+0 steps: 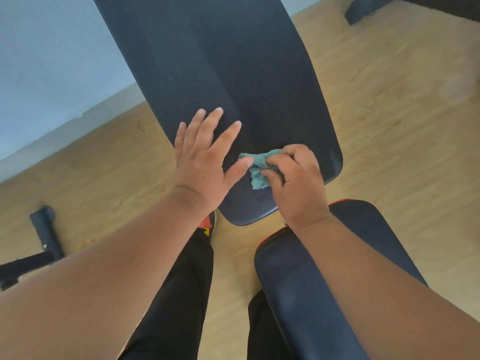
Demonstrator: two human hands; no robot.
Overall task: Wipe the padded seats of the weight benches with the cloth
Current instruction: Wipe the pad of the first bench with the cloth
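A long black padded back pad (223,74) of a weight bench runs from the top of the view down to the middle. A smaller black seat pad (293,294) with an orange edge lies below it at the right. My right hand (298,183) is closed on a bunched teal cloth (259,170), which rests on the near end of the long pad. My left hand (205,154) lies flat on that pad with its fingers spread, just left of the cloth; its thumb tip touches the cloth.
The floor (389,113) is light wood. A black bench foot and frame (44,237) lie at the lower left, and another dark frame part (363,9) sits at the top right. A pale wall (52,74) runs along the left. My legs in black trousers stand beneath the bench.
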